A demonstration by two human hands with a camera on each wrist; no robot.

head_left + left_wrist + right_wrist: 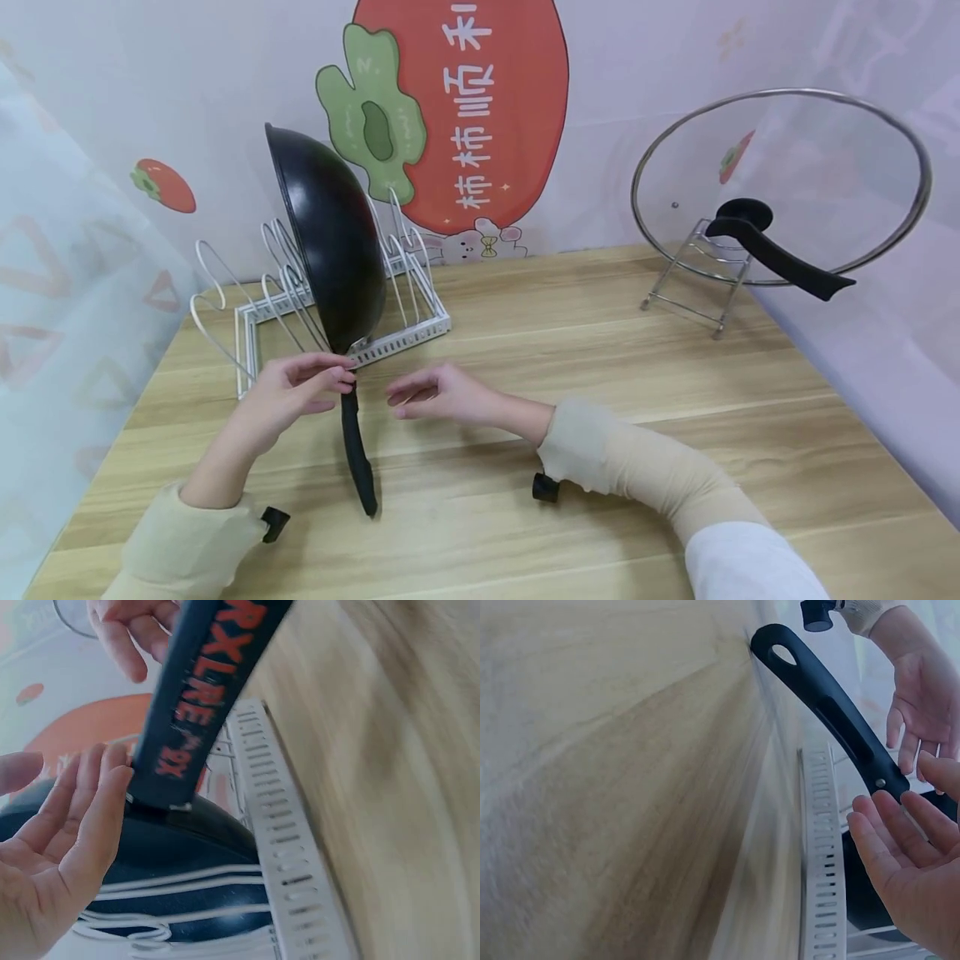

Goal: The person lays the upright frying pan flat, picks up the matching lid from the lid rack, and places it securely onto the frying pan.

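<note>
A black wok (330,233) stands on its edge in a white wire pan rack (405,340), its handle (357,458) pointing toward me over the table. My left hand (296,390) is at the handle's base; in the left wrist view its loosely straight fingers (90,795) have their tips right at the handle's side, not wrapped round it. To the right of the handle my right hand (442,393) hovers with relaxed fingers and holds nothing. From the right wrist view, the handle (832,712) shows a hanging hole at its end, and the right fingertips (889,806) overlap its base.
At the back right, a large glass lid (825,167) with a black handle leans on a small metal stand (686,304). Behind the wooden table (480,533) hangs a printed cloth (607,125). Empty wire loops (217,275) of the rack rise left of the wok.
</note>
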